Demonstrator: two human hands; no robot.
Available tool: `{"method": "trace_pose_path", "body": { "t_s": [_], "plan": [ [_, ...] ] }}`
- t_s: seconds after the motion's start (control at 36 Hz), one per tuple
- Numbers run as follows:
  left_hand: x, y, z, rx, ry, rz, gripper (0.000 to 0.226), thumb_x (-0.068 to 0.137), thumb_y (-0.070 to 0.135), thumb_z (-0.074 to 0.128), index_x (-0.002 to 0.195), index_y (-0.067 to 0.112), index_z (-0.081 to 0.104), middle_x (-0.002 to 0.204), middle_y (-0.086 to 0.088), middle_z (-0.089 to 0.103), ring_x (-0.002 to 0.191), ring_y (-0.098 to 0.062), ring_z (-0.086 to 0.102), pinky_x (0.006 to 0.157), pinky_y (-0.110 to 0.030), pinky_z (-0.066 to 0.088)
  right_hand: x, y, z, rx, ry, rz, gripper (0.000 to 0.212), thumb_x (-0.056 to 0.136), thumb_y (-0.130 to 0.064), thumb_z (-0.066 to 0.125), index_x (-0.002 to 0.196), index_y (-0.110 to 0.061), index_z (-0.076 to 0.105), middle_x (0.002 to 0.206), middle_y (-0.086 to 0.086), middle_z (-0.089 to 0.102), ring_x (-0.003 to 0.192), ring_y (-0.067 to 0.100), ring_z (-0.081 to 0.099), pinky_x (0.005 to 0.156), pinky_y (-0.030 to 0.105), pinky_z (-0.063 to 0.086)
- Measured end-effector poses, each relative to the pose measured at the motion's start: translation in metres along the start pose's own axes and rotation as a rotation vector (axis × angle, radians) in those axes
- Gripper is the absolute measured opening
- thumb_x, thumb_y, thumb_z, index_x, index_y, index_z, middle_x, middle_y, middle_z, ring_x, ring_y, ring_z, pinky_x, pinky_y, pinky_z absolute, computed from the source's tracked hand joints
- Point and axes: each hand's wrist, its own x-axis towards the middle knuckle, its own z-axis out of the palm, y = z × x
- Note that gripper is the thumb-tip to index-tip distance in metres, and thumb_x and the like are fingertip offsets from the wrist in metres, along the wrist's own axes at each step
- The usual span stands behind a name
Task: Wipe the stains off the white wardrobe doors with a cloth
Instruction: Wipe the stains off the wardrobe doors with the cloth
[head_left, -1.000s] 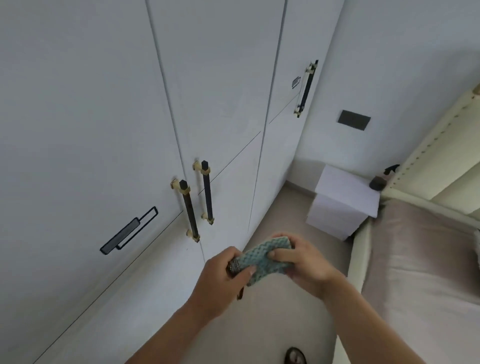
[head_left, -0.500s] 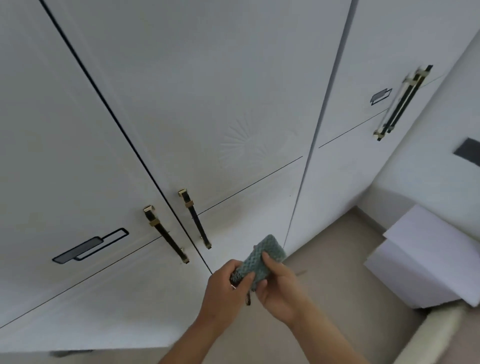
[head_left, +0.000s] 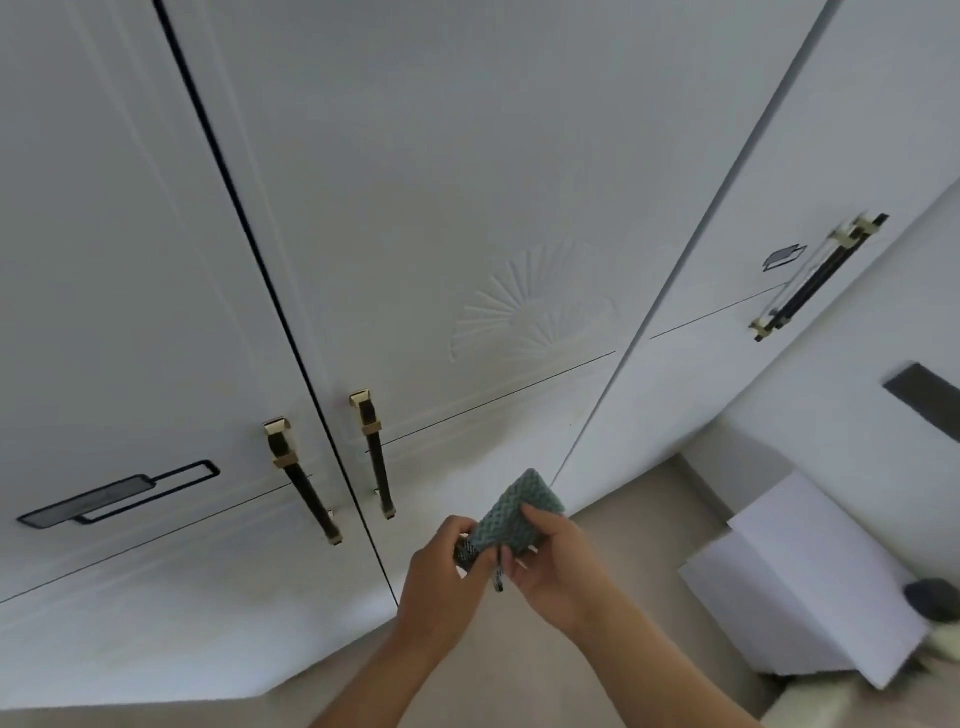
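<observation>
Fingers (head_left: 537, 521) of left hand (head_left: 441, 577) and right hand (head_left: 563, 569) pinch the cloth (head_left: 519, 512).

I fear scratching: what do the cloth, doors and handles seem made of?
Cloth: teal textile, bumpy woven texture, maybe microfibre. Doors: matt white board, painted or laminated, with an embossed fan relief. Handles: dark bars with shiny gold-coloured, apparently metal, ends.

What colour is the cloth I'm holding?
The folded textured cloth is teal-green, with a raised woven pattern; head view.
</observation>
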Motion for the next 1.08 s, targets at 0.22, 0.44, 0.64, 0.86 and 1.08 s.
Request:
{"method": "trace_pose_path", "body": {
  "t_s": [0.22, 0.44, 0.64, 0.86, 1.08],
  "plan": [
    [0.026, -0.049, 0.059, 0.086, 0.068, -0.056, 0.020, 0.095, 0.024, 0.071, 0.103, 0.035, 0.057, 0.094, 0.034, 0.063, 0.076, 0.000, 0.063, 0.058, -0.016, 0.043, 0.086, -0.004, -0.052, -0.080, -0.087, 0.138, 0.038, 0.094, -0.015, 0.061, 0.129, 0.000, 0.061, 0.110, 0.021, 0.066, 0.093, 0.032, 0.062, 0.059, 0.032, 0.053],
    [0.084, -0.137, 0.124, 0.169, 0.155, 0.003, 0.031, 0.094, 0.021, 0.069, 0.096, 0.045, 0.050, 0.083, 0.014, 0.062, 0.067, 0.001, 0.055, 0.061, -0.016, 0.043, 0.183, 0.008, -0.095, -0.185, -0.193, -0.045, 0.018, 0.098, -0.010, 0.061, 0.113, -0.013, 0.071, 0.107, 0.019, 0.069, 0.098, 0.036, 0.063, 0.064, 0.037, 0.056],
    [0.087, -0.203, 0.132, 0.408, 0.257, 0.194, 0.021, 0.095, 0.047, 0.059, 0.115, 0.043, 0.057, 0.104, 0.022, 0.062, 0.093, -0.001, 0.057, 0.075, -0.016, 0.047, 0.222, 0.040, -0.115, -0.334, -0.367, -0.253, 0.013, 0.100, -0.010, 0.060, 0.112, -0.010, 0.066, 0.107, 0.016, 0.074, 0.098, 0.033, 0.067, 0.068, 0.039, 0.054],
    [-0.032, -0.221, 0.113, 0.788, 0.492, 0.277, 0.034, 0.105, 0.045, 0.046, 0.137, 0.037, 0.054, 0.132, 0.023, 0.053, 0.122, 0.002, 0.049, 0.101, -0.016, 0.039, 0.186, 0.078, -0.139, -0.661, -0.410, -0.612, 0.013, 0.097, -0.011, 0.066, 0.107, -0.015, 0.058, 0.114, 0.013, 0.064, 0.099, 0.034, 0.065, 0.072, 0.043, 0.061],
    [-0.087, -0.183, 0.016, 1.365, 0.758, 0.377, 0.052, 0.087, 0.052, 0.045, 0.106, 0.015, 0.074, 0.118, -0.005, 0.070, 0.102, -0.027, 0.070, 0.075, -0.040, 0.060, 0.095, 0.041, -0.101, -1.251, -0.455, -1.401, 0.014, 0.094, -0.018, 0.067, 0.100, -0.022, 0.055, 0.092, -0.006, 0.061, 0.081, 0.015, 0.058, 0.067, 0.032, 0.047]
  ]
}}
